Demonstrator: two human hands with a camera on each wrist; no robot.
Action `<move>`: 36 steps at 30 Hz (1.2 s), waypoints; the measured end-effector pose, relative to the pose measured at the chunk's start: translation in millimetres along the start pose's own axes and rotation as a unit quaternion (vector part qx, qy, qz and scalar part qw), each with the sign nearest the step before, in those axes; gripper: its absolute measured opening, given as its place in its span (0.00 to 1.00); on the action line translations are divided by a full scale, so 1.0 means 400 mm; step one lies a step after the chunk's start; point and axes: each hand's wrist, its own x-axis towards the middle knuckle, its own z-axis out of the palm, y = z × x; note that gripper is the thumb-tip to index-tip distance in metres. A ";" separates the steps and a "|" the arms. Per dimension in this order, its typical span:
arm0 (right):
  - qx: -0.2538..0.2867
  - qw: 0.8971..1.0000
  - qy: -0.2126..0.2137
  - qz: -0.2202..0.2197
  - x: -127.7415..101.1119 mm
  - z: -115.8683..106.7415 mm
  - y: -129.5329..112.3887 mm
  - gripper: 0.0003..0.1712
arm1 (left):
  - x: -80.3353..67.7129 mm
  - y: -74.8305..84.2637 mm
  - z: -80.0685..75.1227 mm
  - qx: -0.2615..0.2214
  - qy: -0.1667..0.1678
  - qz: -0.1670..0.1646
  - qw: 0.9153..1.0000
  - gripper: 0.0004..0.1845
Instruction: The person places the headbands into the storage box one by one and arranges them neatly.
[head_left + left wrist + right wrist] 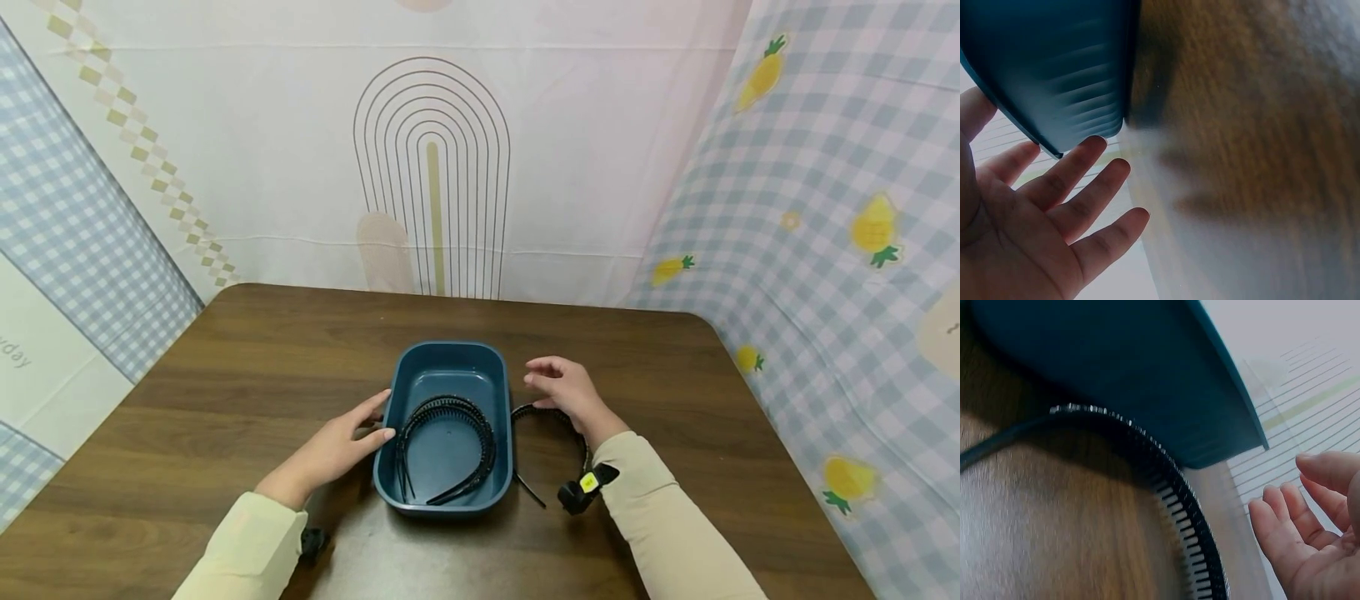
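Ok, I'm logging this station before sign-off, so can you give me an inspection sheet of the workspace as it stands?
Surface: dark wooden table, rounded corners, no spills seen.
Job's things: blue tray at the centre with at least one black toothed headband lying inside; another black headband on the table right of the tray, partly under the right hand.
Clutter: nothing seen.
Grips: left hand open, fingertips at the tray's left wall; right hand open, fingers relaxed, above the outer headband, holding nothing.
Cables: nothing seen; a black wrist camera is strapped to the right sleeve.
Surroundings: patterned cloth backdrops on three sides, arch print behind, pineapple check on the right.
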 end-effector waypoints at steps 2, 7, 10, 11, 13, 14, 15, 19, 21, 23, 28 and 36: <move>-0.003 1.000 0.002 -0.002 0.002 -0.006 0.007 0.22 | 0.000 -0.001 0.001 0.000 0.001 0.001 1.000 0.38; -0.021 1.000 0.001 -0.010 0.002 -0.025 0.018 0.21 | 0.001 -0.002 0.002 0.001 0.002 0.004 1.000 0.38; -0.045 0.999 -0.001 -0.016 0.001 -0.034 0.024 0.20 | 0.001 -0.001 0.002 0.001 0.003 0.004 1.000 0.37; -0.055 0.998 0.000 -0.019 0.000 -0.036 0.025 0.19 | 0.001 -0.001 0.002 0.001 0.003 0.004 1.000 0.37; -0.072 0.997 0.000 -0.025 0.002 -0.041 0.034 0.19 | 0.001 -0.001 0.002 0.000 0.003 0.004 1.000 0.37; -0.084 0.996 -0.001 -0.029 0.003 -0.044 0.038 0.19 | 0.001 -0.001 0.002 0.000 0.003 0.004 1.000 0.37; -0.095 0.995 -0.002 -0.034 0.002 -0.047 0.040 0.18 | 0.001 -0.001 0.002 0.000 0.003 0.004 1.000 0.37; -0.133 0.988 -0.008 -0.076 -0.003 -0.057 0.047 0.16 | 0.001 -0.002 0.002 0.001 0.005 0.007 1.000 0.37; -0.145 0.985 -0.012 -0.092 -0.004 -0.062 0.049 0.16 | 0.001 -0.003 0.002 0.000 0.005 0.009 1.000 0.37; -0.155 0.983 -0.016 -0.097 -0.003 -0.066 0.053 0.15 | 0.002 -0.004 0.003 -0.001 0.005 0.009 1.000 0.37; -0.198 0.977 -0.021 -0.079 0.007 -0.069 0.063 0.16 | 0.002 -0.006 0.003 -0.006 0.005 0.008 1.000 0.37; -0.256 0.962 -0.048 -0.084 0.008 -0.070 0.066 0.16 | 0.002 -0.005 0.002 -0.004 0.005 0.007 1.000 0.37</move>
